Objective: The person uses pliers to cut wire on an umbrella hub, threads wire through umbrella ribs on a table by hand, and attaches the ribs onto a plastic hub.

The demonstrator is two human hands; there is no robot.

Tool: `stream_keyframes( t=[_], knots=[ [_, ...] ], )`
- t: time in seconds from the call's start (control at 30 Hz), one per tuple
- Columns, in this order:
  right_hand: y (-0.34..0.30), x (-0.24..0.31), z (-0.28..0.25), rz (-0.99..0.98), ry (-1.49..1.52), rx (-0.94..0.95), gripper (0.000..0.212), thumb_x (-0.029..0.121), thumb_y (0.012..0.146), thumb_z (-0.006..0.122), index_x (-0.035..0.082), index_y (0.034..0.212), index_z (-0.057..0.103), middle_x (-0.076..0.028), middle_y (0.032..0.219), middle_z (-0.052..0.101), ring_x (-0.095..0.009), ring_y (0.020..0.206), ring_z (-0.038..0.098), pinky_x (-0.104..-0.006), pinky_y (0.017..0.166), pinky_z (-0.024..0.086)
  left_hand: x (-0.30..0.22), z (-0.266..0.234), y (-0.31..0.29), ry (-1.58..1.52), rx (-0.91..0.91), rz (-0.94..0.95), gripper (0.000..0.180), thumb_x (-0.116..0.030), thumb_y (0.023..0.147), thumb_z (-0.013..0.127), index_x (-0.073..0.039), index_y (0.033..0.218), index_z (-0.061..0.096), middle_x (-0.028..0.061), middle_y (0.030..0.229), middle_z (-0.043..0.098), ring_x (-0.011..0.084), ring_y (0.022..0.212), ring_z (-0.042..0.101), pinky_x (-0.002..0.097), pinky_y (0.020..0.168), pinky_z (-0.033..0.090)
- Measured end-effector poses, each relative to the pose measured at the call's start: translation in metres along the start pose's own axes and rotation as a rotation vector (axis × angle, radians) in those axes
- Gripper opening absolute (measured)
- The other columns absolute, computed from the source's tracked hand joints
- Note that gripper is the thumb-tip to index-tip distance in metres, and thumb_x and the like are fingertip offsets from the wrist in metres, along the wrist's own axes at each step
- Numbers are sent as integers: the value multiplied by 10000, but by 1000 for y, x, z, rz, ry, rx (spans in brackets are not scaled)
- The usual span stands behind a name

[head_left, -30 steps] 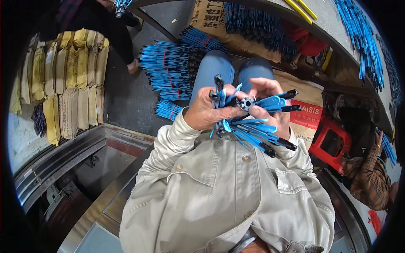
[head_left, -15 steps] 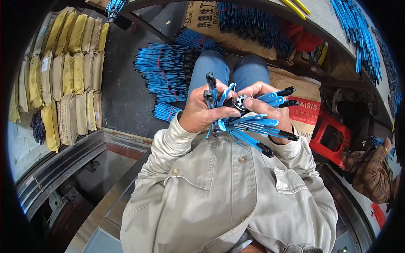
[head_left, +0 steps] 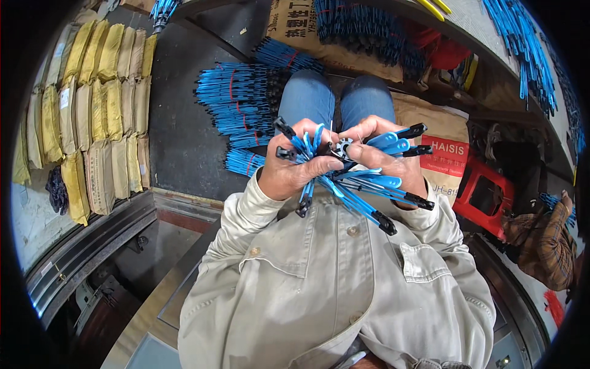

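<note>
My left hand [head_left: 281, 173] is closed around several blue ribs [head_left: 352, 202] of what looks like an umbrella frame, its thumb pointing at the middle. Black ends tip the ribs, which fan out on both sides of my hands, over my lap. At their centre sits a small grey toothed hub [head_left: 343, 146]. My right hand [head_left: 404, 165] pinches this hub with its thumb, and more ribs pass across the palm and stick out to the right. A thin pale wire or thread shows near the fingertips; where it ends is hidden.
Bundles of blue ribs [head_left: 236, 104] tied with red bands lie left of my knees. More ribs [head_left: 522, 55] rest on the bench at upper right. Yellow and tan packages [head_left: 92, 111] are stacked at left. A red plastic stool [head_left: 482, 197] and another person's plaid sleeve [head_left: 547, 246] are at right.
Both hands have shifted slightly left with the frame. The hub has turned and moved left and up a little, and the ribs by my left hand have spread outward.
</note>
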State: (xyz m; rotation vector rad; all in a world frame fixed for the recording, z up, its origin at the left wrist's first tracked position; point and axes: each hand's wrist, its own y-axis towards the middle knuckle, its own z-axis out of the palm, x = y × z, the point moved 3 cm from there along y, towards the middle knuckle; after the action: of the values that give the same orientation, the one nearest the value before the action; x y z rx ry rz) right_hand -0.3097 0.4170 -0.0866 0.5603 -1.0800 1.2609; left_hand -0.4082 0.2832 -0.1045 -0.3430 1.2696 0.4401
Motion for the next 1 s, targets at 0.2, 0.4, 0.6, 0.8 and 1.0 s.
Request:
stream_keyframes(
  t=[0.2,0.4,0.6,0.8,1.0],
  knots=[
    [5,-2,-6,10,-27,41,204,72,777,685,-4,942,591,-29,900,623,-71,817,559,-233,742,467,4,-3,0,-51,-87,-32,233,-48,751,717,-11,939,583,53,904,621,97,844,571,246,758,455],
    [1,-2,-7,-187,-79,-4,359,47,683,744,-14,984,557,-53,951,569,-102,890,543,-253,807,442,-7,-9,1,313,41,52,295,-82,798,671,26,1057,578,84,1019,616,155,914,578,277,811,450],
    [4,-13,-13,-298,-256,-61,272,71,732,729,13,937,560,-31,845,583,-102,785,536,-252,716,447,3,-9,5,210,-27,35,301,-83,813,656,25,1085,582,42,973,620,108,890,549,256,810,434],
    [-6,-13,-13,-345,-226,-157,238,101,736,727,16,900,577,-27,797,598,-96,722,546,-256,671,460,-8,9,6,79,-48,-14,279,-74,833,629,18,1093,584,34,978,616,95,880,550,240,801,436],
    [2,-14,-26,-323,-147,-104,257,119,728,733,3,908,590,-41,797,619,-104,715,571,-259,666,471,-1,11,6,-60,-33,-117,273,-68,844,614,14,1103,584,35,985,617,91,883,554,235,798,441]
  ],
)
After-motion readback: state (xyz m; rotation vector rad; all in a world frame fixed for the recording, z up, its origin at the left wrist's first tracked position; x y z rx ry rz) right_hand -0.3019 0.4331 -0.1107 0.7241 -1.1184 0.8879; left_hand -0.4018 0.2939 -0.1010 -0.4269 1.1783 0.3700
